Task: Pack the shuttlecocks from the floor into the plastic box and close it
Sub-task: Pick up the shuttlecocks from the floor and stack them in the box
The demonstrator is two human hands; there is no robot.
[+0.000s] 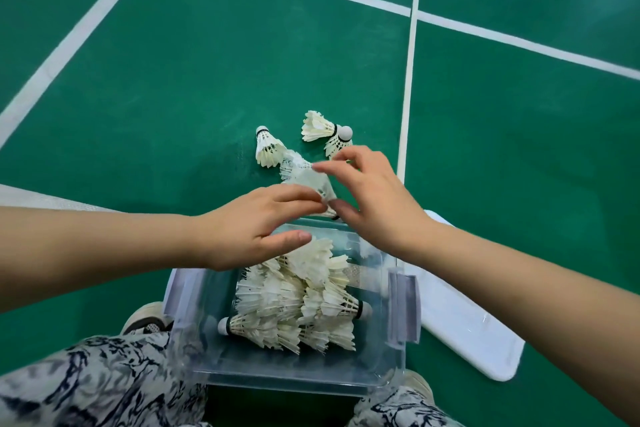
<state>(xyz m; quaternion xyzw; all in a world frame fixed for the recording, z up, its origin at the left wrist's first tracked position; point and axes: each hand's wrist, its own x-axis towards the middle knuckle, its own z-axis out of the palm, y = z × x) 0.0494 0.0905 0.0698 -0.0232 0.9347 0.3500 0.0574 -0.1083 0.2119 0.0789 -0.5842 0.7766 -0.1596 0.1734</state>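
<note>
While blurred between both hands' fingers (304, 196), a white feathered shuttlecock (313, 180).

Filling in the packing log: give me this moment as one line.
left hand, right hand: jointly holding white feather shuttlecock | clear plastic box: open, part-filled | more on green floor | white lid: off, beside box

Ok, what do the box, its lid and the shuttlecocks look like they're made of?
Box: clear, glossy plastic; floor and contents show through its walls.
Lid: flat, opaque white, smooth; probably plastic.
Shuttlecocks: off-white separate vanes look like real feathers, on a rounded white base, possibly cork, with a dark band.
</note>
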